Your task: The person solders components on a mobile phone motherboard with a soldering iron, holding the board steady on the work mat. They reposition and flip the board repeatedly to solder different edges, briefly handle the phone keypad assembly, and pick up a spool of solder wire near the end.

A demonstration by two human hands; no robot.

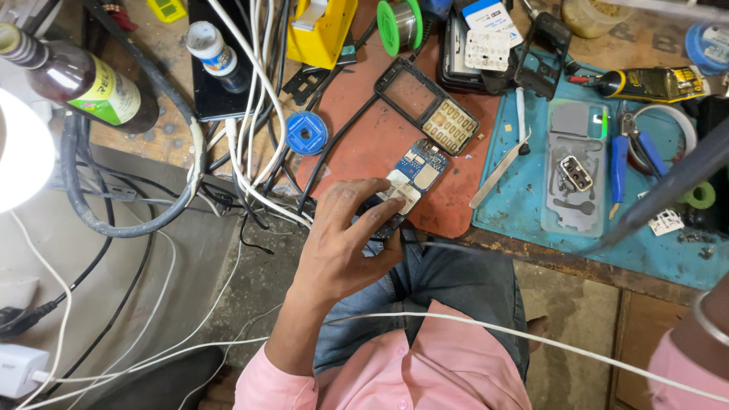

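**Red mat, blue board, crowded repair surface**

Red-brown rubber mat point(380, 137) covers the middle of the wooden surface point(144, 140), and everything else is placed from it. At the mat's near edge lies a small blue circuit board point(416, 171); the left hand point(351, 241) rests on the board's near end, fingers bent and pressed down on it, thumb alongside. The right hand is mostly out of frame at the far right: only a wrist with a bangle point(710, 319) shows, so whether it is spread or curled cannot be told.

On the mat beyond the board sits a black phone frame with keypad point(430, 105). Right of the mat lies a blue mat point(531, 220) carrying tweezers point(497, 171), a grey phone housing point(575, 168) and blue-handled cutters point(619, 163). Left of the mat run white cables point(254, 99), a blue solder-wick spool point(307, 133) and a brown bottle point(83, 87). Behind the mat stand a yellow tape dispenser point(323, 30) and a green solder spool point(399, 24). Below the surface's edge, bare concrete floor point(250, 281) shows.
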